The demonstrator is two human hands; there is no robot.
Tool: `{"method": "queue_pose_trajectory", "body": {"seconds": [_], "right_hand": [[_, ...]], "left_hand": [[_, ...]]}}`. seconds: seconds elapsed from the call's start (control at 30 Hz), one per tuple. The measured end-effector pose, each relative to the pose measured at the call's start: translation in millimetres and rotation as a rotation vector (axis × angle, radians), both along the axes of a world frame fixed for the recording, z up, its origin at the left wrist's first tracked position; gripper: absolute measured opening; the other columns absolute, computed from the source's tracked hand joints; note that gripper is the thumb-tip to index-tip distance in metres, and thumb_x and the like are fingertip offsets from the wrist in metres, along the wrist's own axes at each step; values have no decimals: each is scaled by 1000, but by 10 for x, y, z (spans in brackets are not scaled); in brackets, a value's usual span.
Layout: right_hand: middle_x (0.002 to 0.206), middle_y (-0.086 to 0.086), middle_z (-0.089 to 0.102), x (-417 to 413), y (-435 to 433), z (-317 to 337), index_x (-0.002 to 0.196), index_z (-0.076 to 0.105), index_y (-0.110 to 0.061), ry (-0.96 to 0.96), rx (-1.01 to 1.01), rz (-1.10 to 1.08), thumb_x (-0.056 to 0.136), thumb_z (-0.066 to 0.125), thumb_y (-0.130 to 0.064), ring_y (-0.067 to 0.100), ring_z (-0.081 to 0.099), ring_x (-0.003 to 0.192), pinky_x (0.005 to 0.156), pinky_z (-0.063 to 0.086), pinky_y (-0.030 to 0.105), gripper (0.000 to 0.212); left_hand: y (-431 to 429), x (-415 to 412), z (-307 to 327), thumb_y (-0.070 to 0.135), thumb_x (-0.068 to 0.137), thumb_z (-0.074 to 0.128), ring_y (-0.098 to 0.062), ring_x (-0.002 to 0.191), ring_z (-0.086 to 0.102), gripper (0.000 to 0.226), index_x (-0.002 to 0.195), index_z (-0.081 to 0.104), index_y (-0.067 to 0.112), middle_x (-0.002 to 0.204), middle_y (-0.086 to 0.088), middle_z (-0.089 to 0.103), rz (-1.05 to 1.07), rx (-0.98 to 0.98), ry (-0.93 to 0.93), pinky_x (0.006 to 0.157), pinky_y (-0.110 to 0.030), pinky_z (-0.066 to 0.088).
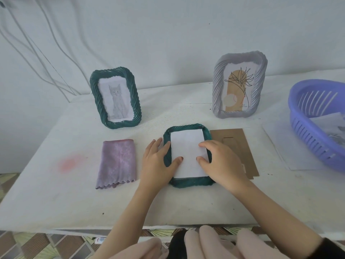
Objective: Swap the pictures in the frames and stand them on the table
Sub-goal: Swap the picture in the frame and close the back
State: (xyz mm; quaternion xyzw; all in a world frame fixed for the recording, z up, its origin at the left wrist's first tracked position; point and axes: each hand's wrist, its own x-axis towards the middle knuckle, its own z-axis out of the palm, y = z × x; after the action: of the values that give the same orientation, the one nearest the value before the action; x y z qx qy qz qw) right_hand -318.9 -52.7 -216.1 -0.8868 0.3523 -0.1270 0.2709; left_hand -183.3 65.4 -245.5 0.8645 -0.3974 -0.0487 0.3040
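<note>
White table (186, 202) is carrying everything, a pink stain (69, 163) showing on its near left. Dark green frame (96, 94) with a cat picture is standing upright far left. Grey frame (217, 86) with a plant print is standing upright far right, well apart from it. Second green frame (190, 183) is lying face down near centre. Brown backing board (240, 144) is lying flat just beside its right edge, partly hidden. Folded purple cloth (117, 161) is lying flat to the left of that frame, not touching it. Purple slotted basket (306, 131) is sitting at the right edge, partly out of view, overlapping a pale sheet (283, 146) lying flat beside the board.
</note>
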Motion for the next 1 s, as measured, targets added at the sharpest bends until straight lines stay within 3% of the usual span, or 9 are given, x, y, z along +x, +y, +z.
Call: {"method": "queue_pose_trajectory", "body": {"seconds": [0.23, 0.37, 0.47, 0.57, 0.63, 0.73, 0.83, 1.0], "right_hand": [[135, -10, 48, -17, -25, 5, 129, 50, -24, 10, 9, 30, 89, 55, -31, 11, 46, 120, 89, 40, 26, 41], [122, -8, 54, -83, -66, 19, 119, 57, -24, -131, 24, -30, 88, 55, -28, 8, 50, 94, 77, 40, 23, 31], [118, -1, 56, -196, -140, 43, 118, 58, -22, -106, -90, -197, 88, 53, -27, 21, 49, 105, 81, 38, 28, 30], [128, 7, 52, -322, -202, 26, 133, 43, -21, 216, -153, -346, 88, 49, -43, 31, 43, 117, 93, 33, 40, 50], [132, 9, 49, -376, -209, -8, 138, 33, -20, 327, -143, -384, 84, 48, -55, 33, 40, 120, 96, 30, 44, 65], [136, 6, 47, -408, -204, -50, 141, 26, -20, 323, -150, -385, 83, 51, -55, 32, 38, 125, 104, 23, 50, 73], [134, 6, 50, -407, -227, -37, 142, 24, -20, 284, -126, -405, 82, 58, -48, 32, 38, 126, 107, 18, 51, 74], [130, 12, 50, -431, -344, -5, 141, 28, -17, 106, 10, -454, 77, 67, -31, 36, 41, 122, 100, 33, 46, 77]], "left_hand": [[-11, 3, -27, 45, 83, 61, -21, 140, 19, 63, 138, 42, 19, 148, -5, 34, -9, 5, -12, 113, -29, 14], [6, -25, -21, 58, 79, 48, -18, 140, 19, 72, 141, 37, 22, 150, -2, 31, -31, -24, -8, 112, -26, 12], [36, -52, -13, 72, 71, 37, -14, 142, 11, 85, 142, 34, 25, 154, 1, 20, -69, -35, 14, 113, -25, 8], [64, -45, -11, 88, 58, 35, -7, 142, -8, 108, 147, 15, 29, 155, 6, -4, -179, 27, 13, 115, -28, -2], [84, -19, -21, 94, 50, 32, -3, 138, -21, 119, 147, 0, 32, 152, 8, -16, -242, 102, -8, 113, -26, -12], [99, 8, -31, 96, 46, 34, 1, 132, -31, 123, 142, -14, 35, 150, 10, -23, -272, 178, -40, 109, -21, -19], [96, 2, -15, 90, 47, 43, 0, 133, -30, 122, 140, -15, 37, 150, 10, -21, -272, 187, -40, 110, -21, -18], [100, -3, 2, 87, 50, 44, 1, 133, -29, 117, 139, -15, 38, 151, 11, -20, -275, 188, -35, 111, -22, -16]]}}
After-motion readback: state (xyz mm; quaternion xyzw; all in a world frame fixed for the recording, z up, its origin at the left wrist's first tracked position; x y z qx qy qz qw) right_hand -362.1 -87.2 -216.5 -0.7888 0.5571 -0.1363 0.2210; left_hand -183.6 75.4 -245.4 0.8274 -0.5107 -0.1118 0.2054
